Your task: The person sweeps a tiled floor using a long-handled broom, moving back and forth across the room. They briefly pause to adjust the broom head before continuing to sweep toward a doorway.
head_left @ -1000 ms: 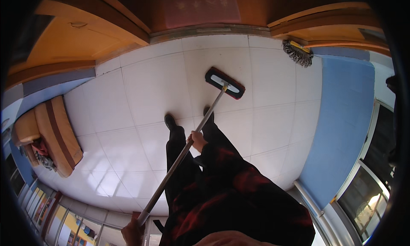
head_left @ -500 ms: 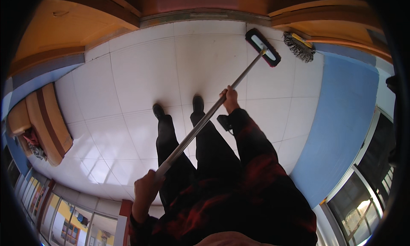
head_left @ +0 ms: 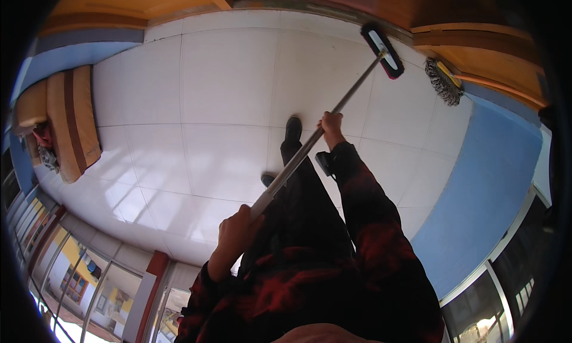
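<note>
Both my hands are wrapped round the long grey metal handle [head_left: 356, 91] of a flat mop. My left hand [head_left: 238, 233] grips its near end, close to my waist. Farther along the shaft, my right hand [head_left: 332, 130] is closed round it, with the arm stretched forward. The mop head [head_left: 382, 51] is a dark, fringed oblong with a white plate on top. It lies on the pale tiled floor [head_left: 232, 87], at the far right by the wooden doorway. A small black device [head_left: 325, 162] hangs at my right wrist.
A second mop [head_left: 444, 82] with grey strings and a yellow head rests beside the orange door panel [head_left: 482, 51]. A brown padded seat [head_left: 74, 122] stands at the left. The blue lower wall [head_left: 476, 194] runs along the right, below windows. My dark shoes [head_left: 292, 130] are on the tiles.
The mop head has shifted right and closer to the door threshold. My feet, side by side before, are now one ahead of the other. The view has turned slightly; my grip is unchanged.
</note>
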The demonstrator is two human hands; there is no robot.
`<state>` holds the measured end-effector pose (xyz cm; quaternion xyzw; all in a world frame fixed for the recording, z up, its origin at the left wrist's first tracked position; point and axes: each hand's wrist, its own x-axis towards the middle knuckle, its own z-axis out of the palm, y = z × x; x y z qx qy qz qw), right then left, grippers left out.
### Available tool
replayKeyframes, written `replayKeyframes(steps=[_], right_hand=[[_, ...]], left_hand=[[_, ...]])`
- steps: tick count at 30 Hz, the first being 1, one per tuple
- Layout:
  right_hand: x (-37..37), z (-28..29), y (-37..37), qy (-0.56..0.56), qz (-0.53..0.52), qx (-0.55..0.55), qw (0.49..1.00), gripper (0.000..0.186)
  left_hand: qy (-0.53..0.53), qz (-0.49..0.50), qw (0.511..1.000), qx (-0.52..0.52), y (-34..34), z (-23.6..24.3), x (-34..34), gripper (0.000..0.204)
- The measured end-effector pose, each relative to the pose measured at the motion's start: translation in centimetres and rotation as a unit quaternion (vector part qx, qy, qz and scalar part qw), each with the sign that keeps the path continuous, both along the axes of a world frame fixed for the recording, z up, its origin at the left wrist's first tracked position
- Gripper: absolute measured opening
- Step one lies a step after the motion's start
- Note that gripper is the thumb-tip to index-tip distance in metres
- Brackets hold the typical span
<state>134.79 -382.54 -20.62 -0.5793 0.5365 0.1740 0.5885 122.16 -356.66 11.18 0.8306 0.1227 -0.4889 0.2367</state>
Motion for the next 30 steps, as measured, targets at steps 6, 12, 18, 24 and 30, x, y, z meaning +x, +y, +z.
replayKeyframes(steps=[6, 12, 18, 24, 30], right_hand=[[-7.2, 1.7, 9.4, -0.010, 0.097, -0.042, 0.994, 0.033], [-18.5, 4.1, 16.8, -0.032, 0.171, -0.029, 0.984, 0.033], [-30.2, 8.1, 21.6, 0.078, 0.060, 0.184, 0.978, 0.035], [-26.3, 6.4, 19.9, 0.043, 0.060, 0.164, 0.984, 0.032], [-11.9, -6.3, 14.8, -0.063, 0.116, 0.152, 0.980, 0.030]], left_hand=[[0.003, 0.092, 0.995, 0.042, 4.5, 1.0, -13.4, 0.033], [0.046, 0.136, 0.987, 0.074, 8.3, 5.7, -27.3, 0.035], [0.074, 0.155, 0.976, 0.134, 11.5, 10.1, -38.4, 0.032], [-0.013, 0.163, 0.981, 0.102, 10.6, 5.9, -36.9, 0.029], [-0.086, 0.224, 0.971, 0.003, 6.0, -0.9, -24.5, 0.034]])
